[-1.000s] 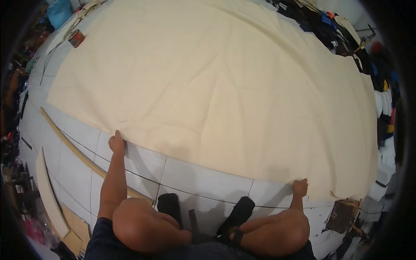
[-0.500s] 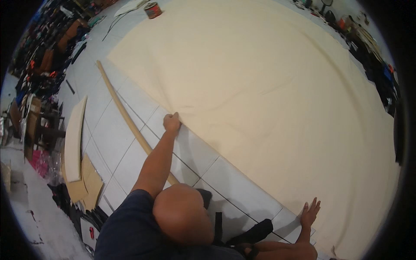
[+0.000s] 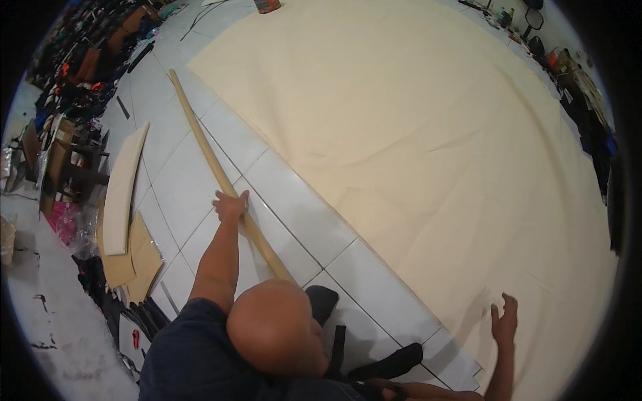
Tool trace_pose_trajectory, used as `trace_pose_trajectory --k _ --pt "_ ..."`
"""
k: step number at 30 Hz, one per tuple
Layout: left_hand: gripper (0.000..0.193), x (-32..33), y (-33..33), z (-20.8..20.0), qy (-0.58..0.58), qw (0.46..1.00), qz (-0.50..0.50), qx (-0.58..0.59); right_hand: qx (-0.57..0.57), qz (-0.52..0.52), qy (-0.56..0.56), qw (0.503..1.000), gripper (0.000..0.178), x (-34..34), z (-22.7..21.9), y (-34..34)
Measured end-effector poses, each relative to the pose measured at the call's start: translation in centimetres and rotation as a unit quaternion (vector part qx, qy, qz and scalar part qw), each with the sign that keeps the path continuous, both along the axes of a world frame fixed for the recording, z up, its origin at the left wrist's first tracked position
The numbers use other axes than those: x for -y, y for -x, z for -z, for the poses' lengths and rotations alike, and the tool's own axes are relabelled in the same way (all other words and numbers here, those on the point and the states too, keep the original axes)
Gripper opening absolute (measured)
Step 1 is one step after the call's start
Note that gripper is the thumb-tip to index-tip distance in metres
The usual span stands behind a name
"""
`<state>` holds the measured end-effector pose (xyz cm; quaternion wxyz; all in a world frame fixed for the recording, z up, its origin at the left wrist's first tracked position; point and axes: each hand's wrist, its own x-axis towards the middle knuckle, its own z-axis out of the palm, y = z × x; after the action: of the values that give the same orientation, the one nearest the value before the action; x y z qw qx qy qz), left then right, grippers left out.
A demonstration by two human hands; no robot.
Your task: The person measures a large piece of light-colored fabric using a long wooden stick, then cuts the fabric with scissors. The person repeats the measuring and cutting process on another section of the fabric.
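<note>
A large cream sheet (image 3: 401, 134) lies spread on the tiled floor, with soft creases and a straight near-left edge. Beside that edge is a long, thin, pale-brown pole or rolled tube (image 3: 206, 148), slanting from far left toward me. My left hand (image 3: 231, 206) is over this pole, fingers spread and thumb apart, straddling it; whether the palm touches it I cannot tell. Over the sheet's near right part my right hand (image 3: 505, 319) is raised with loosely bent fingers apart, holding nothing. Its shadow falls on the sheet to its left.
A curved cream panel (image 3: 127, 194) lies on brown board pieces (image 3: 142, 264) to the left. Heaped dark items (image 3: 80, 60) line the far left. A tin can (image 3: 267, 5) stands at the sheet's far edge. Clutter (image 3: 575, 100) borders the right side.
My left hand has let go of the sheet's edge and moved left to the pole. My right hand has lifted off the sheet and moved right. The view has shifted slightly.
</note>
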<state>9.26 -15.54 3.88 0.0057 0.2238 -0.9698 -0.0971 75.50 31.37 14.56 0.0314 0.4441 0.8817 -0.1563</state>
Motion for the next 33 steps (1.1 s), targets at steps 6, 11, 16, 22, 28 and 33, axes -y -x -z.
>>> trace_pose_trajectory --k 6,11,16,22,28,33 --pt "0.049 -0.3 -1.1 0.9 -0.282 0.951 0.102 -0.080 0.035 -0.250 0.022 0.967 0.035 0.7 -9.0 17.4" --pt "0.045 -6.9 -7.5 0.5 -0.366 0.891 0.185 -0.196 -0.153 -0.246 0.149 0.945 0.048 10.0 -4.2 32.7" --pt "0.066 -15.1 -21.0 -2.3 -0.543 0.725 0.411 0.105 -0.181 -0.236 0.170 0.939 0.064 18.1 -4.4 44.0" --pt "0.055 -12.0 -22.2 -2.5 -0.453 0.591 0.637 0.200 -0.152 -0.116 0.168 0.967 0.063 17.4 0.1 42.9" --pt "0.035 -2.7 -6.6 2.2 -0.176 0.918 0.286 -0.213 -0.066 -0.029 0.090 0.993 0.061 13.6 3.1 39.9" --pt "0.054 0.6 -3.4 4.7 -0.044 0.956 0.227 -0.180 -0.050 -0.096 0.058 0.992 0.062 15.3 7.0 43.2"
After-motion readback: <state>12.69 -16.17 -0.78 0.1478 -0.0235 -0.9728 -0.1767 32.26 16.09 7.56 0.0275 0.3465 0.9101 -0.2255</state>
